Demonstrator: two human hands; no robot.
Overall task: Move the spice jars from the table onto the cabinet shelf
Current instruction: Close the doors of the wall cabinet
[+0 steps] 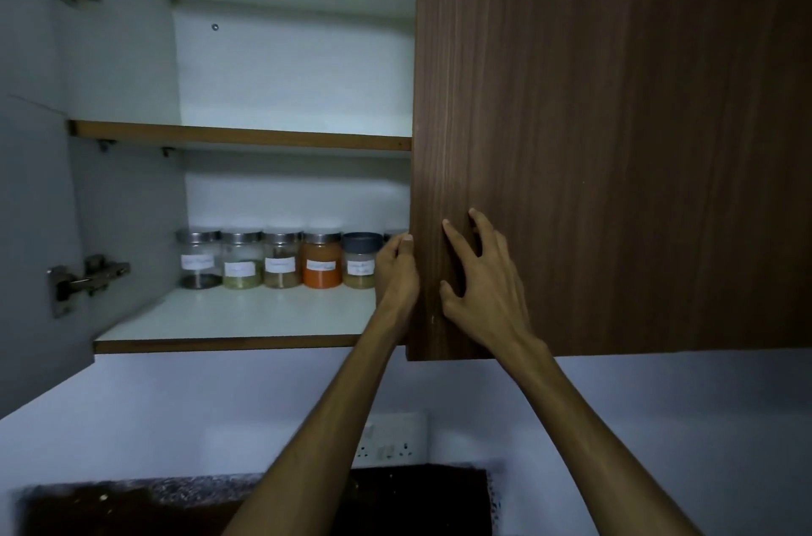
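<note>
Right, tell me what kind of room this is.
Most likely a home kitchen: labelled spice jars lined up on a wall cabinet's lower shelf, a speckled stone countertop below, and a socket panel on the wall.

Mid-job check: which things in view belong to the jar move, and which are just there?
Job:
spice jars in a row on the lower shelf
left hand behind the door's edge
right hand spread on the closed wooden door

Just there:
upper shelf
hinge
wall socket

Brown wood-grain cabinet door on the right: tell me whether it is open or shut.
Shut, or nearly: the brown wood-grain cabinet door faces the camera flat, hiding the shelves behind it. The right hand lies on it.
</note>
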